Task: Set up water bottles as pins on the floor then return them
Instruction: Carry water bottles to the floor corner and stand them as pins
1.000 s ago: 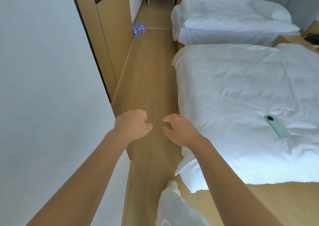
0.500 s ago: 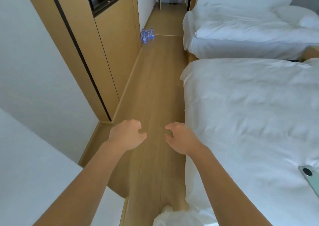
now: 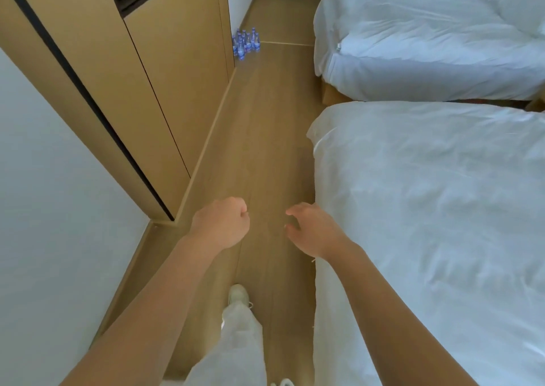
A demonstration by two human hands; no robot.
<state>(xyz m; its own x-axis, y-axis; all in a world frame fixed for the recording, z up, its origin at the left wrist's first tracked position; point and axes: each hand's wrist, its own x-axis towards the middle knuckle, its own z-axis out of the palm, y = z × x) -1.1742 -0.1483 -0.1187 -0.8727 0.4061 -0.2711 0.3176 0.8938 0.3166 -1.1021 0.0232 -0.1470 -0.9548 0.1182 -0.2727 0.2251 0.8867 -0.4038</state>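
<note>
Bottom of the frame first: one leg in pale trousers [image 3: 239, 344] and a light shoe [image 3: 238, 294] planted on the wooden floor [image 3: 265, 149].

Just above that, both arms reach forward at about mid-frame. The left hand [image 3: 222, 223] is curled into a loose fist with nothing in it. The right hand [image 3: 312, 228] is more open, with bent, spread fingers, and it's empty too. It hovers right by the edge of the near bed [image 3: 427, 208].

Now the bit that matters: the water bottles [image 3: 245, 43] are way off in the upper middle of the frame, straight up the aisle and a touch left. They stand upright in a tight cluster on the floor against the base of the wooden cabinet [image 3: 177, 76], with the far bed [image 3: 427, 46] across from them.

Both hands are well apart from them, so neither has a real edge. The left is lined up a bit better, I'd say. My guess is it's a walk down the aisle before any grabbing.
</note>
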